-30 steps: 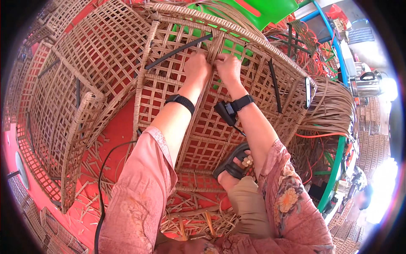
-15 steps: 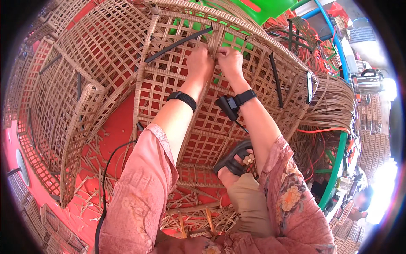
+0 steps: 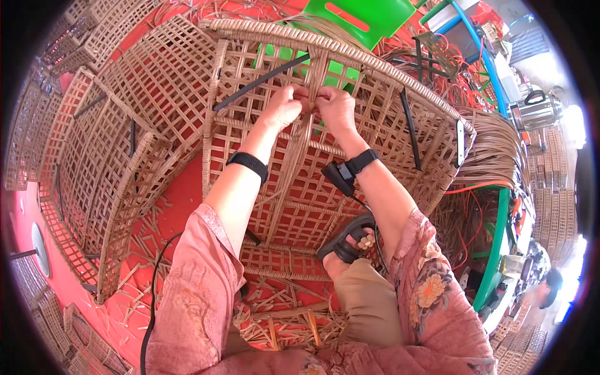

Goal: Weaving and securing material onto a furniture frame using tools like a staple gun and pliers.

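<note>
A brown woven rattan-like frame (image 3: 294, 203) with an open lattice and a wrapped rim stands in front of me. A flat strip band (image 3: 317, 62) runs down its middle from the top rim. Against this band my left hand (image 3: 286, 109) is closed in a pinch, its fingertips meeting the strands. Just to its right, my right hand (image 3: 337, 111) also pinches at the band, thumb and forefinger together. The fingertips partly cover the strands they grip. Dark straps (image 3: 261, 82) cross the lattice on the left, and another dark strap (image 3: 410, 130) sits on the right.
More woven frames (image 3: 94, 156) lean at the left. A green plastic chair (image 3: 369, 19) is behind the work, and a bundle of brown strips (image 3: 490, 153) hangs at right beside a green tube (image 3: 500, 250). Cut scraps (image 3: 287, 306) litter the red floor. My sandalled foot (image 3: 350, 240) touches the frame's lower area.
Both hands have shifted slightly down along the middle band, still pinching. My left wrist has turned and moved a little left. The view has shifted slightly.
</note>
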Action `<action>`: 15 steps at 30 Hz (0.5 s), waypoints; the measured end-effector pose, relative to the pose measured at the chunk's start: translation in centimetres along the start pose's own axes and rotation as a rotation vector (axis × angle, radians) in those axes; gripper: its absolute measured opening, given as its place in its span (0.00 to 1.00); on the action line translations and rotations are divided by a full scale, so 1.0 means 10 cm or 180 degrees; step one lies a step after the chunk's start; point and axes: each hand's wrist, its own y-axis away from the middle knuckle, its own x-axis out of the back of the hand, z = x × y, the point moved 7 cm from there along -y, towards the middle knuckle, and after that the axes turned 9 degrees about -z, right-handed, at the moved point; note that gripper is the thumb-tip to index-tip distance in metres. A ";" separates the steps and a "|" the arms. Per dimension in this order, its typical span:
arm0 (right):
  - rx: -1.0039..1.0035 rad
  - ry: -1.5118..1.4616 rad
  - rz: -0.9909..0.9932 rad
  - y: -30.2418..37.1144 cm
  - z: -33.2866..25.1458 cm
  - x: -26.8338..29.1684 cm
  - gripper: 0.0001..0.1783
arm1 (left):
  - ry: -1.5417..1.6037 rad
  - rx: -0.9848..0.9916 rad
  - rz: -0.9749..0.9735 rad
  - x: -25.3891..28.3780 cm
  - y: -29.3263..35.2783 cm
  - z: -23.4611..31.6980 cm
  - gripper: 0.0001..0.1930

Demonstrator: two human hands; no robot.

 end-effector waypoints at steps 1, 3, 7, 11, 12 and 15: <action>-0.0088 -0.0040 -0.0069 0.02 0.00 -0.01 0.10 | 0.0132 0.0000 0.0115 -0.01 0.03 0.01 0.16; -0.0396 -0.1520 -0.0223 -0.03 0.29 -0.19 0.10 | 0.0117 0.0061 0.0071 -0.09 -0.02 0.04 0.17; -0.0766 -0.2868 -0.0803 0.07 0.27 -0.39 0.12 | -0.0073 0.0231 0.0295 0.04 0.00 -0.08 0.19; -0.1051 -0.3530 -0.0840 0.09 0.19 -0.39 0.12 | -0.0545 0.0551 0.0193 0.12 -0.10 -0.17 0.12; -0.1090 -0.3528 -0.0804 0.07 0.25 -0.39 0.12 | -0.0623 0.0284 0.0265 0.11 -0.12 -0.12 0.11; -0.1156 -0.3533 -0.0634 0.03 0.43 -0.41 0.10 | -0.1181 0.0213 0.0204 0.02 -0.11 -0.06 0.11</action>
